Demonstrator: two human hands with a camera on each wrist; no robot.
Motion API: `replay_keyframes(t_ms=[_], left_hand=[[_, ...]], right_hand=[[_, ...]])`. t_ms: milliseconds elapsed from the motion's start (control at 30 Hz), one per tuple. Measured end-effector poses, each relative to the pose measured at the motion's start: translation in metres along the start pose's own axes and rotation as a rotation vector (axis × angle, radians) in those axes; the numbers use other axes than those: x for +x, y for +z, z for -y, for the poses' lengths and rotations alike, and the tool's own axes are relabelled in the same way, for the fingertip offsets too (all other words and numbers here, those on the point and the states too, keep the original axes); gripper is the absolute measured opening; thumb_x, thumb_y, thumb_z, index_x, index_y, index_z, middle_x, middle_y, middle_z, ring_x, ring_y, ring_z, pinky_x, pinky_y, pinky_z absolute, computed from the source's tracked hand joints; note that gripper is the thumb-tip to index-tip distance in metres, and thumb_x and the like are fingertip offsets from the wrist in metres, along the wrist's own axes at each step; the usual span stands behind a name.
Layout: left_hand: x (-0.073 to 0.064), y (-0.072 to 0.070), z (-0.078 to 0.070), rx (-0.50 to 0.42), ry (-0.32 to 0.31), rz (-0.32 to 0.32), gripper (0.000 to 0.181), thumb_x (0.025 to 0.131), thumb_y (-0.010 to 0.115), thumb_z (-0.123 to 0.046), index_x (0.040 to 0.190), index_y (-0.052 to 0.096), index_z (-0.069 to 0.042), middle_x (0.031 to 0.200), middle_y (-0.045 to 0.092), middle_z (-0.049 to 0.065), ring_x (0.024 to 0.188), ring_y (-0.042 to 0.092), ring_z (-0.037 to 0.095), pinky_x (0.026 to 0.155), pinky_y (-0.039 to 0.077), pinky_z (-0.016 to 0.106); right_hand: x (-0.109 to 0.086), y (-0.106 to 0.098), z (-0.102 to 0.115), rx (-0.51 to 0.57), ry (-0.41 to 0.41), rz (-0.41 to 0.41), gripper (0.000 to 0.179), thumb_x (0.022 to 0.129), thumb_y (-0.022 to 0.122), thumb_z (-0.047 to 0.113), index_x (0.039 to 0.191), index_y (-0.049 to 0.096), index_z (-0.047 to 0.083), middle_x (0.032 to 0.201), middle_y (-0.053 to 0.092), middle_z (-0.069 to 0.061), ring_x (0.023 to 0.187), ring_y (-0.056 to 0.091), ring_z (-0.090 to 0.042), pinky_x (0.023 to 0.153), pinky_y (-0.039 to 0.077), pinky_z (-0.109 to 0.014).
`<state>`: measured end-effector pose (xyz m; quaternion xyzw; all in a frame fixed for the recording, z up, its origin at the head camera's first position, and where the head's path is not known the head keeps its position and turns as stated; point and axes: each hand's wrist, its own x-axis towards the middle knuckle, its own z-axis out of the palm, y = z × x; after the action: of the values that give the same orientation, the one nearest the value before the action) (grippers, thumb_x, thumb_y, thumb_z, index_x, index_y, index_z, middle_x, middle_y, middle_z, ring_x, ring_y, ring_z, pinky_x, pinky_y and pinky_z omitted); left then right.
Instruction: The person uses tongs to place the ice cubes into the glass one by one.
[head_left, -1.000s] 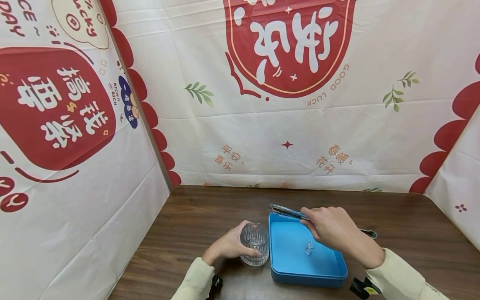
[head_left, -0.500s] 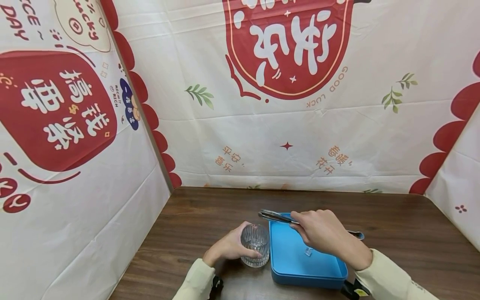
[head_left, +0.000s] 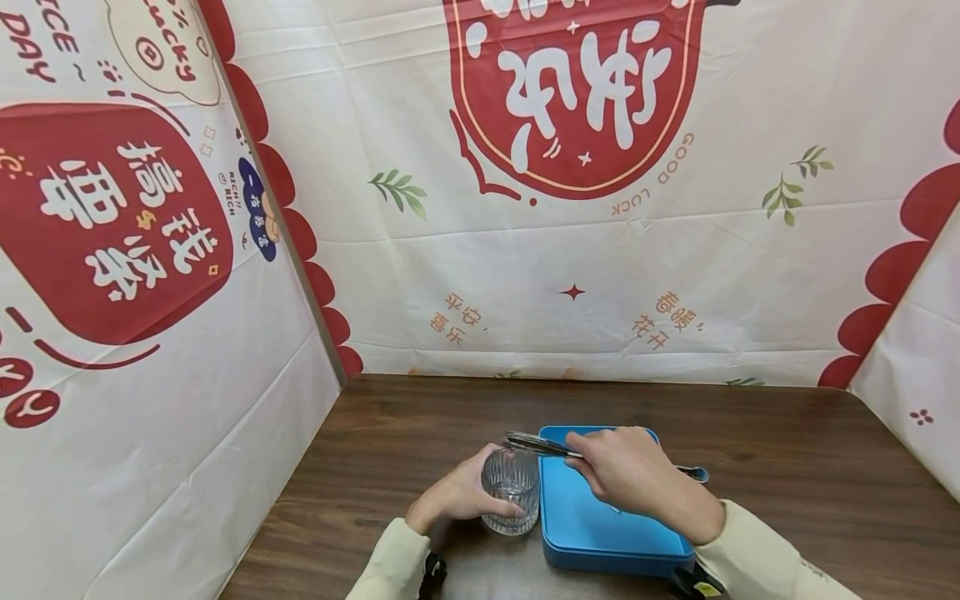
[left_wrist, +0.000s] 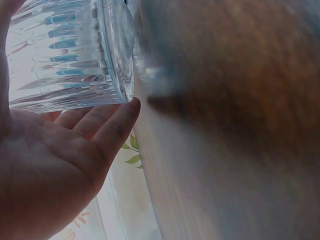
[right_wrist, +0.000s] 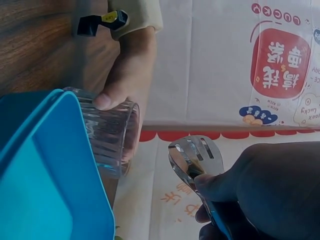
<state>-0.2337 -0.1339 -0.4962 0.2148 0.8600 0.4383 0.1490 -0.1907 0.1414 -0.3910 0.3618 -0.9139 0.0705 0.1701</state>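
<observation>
My left hand (head_left: 457, 492) holds a clear ribbed drinking glass (head_left: 512, 500) upright on the table, thumb in front and fingers round the far side. In the right wrist view, the glass (right_wrist: 102, 132) stands beside the box. My right hand (head_left: 626, 471) grips metal serving tongs (right_wrist: 197, 155) with a slotted head. Their tips reach over the glass's far rim in the head view; whether they pinch anything is unclear. Below the right hand is a shallow blue box (head_left: 615, 560). A small clear piece in it is almost wholly hidden by that hand.
The dark wood table (head_left: 405, 417) carries the glass and box side by side, nearly touching. White printed cloth (head_left: 480, 250) hangs behind the table and along both sides. A black wrist-camera mount (head_left: 433, 571) sits under the left sleeve.
My right hand has moved left and slightly down, bringing the tongs from over the box's far left corner to the glass rim. The left hand and glass have stayed in place.
</observation>
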Motion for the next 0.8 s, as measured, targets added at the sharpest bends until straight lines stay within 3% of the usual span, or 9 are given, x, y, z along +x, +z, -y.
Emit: replay_keyframes(t_ms=[333,600,700,800], left_hand=[[-0.0006,-0.0004,-0.0005,0.011,0.007,-0.002,0.074,0.072,0.088,-0.040,0.131,0.046,-0.023,0.109,0.059,-0.008,0.094,0.059,0.009,0.083,0.050,0.031],[-0.0017,0.0009,-0.0014,0.091,-0.073,-0.028,0.105,0.071,0.086,-0.049,0.151,0.031,-0.009,0.134,0.054,0.006,0.114,0.054,0.019,0.100,0.045,0.048],[-0.0022,0.0008,-0.0016,0.099,-0.079,-0.030,0.108,0.070,0.086,-0.049,0.153,0.029,-0.008,0.138,0.052,0.008,0.117,0.053,0.021,0.101,0.044,0.049],[-0.0021,0.0005,-0.0016,0.099,-0.055,-0.032,0.103,0.070,0.086,-0.049,0.150,0.034,-0.011,0.132,0.055,0.006,0.112,0.055,0.018,0.098,0.046,0.045]], right_hand=[[0.0017,0.0039,0.0041,0.009,0.003,0.017,0.019,0.095,0.067,0.026,0.081,0.054,0.022,0.057,0.037,0.014,0.044,0.030,-0.002,0.041,0.023,-0.022],[0.0028,0.0067,0.0046,0.020,0.003,0.032,0.017,0.094,0.067,0.027,0.083,0.056,0.021,0.057,0.037,0.014,0.044,0.030,-0.002,0.041,0.024,-0.022],[0.0033,0.0074,0.0049,0.025,0.003,0.041,0.017,0.094,0.067,0.028,0.083,0.057,0.021,0.057,0.038,0.014,0.044,0.031,-0.003,0.041,0.024,-0.022],[0.0035,0.0077,0.0049,0.027,0.003,0.044,0.017,0.094,0.067,0.028,0.083,0.057,0.021,0.057,0.038,0.013,0.045,0.031,-0.003,0.041,0.024,-0.022]])
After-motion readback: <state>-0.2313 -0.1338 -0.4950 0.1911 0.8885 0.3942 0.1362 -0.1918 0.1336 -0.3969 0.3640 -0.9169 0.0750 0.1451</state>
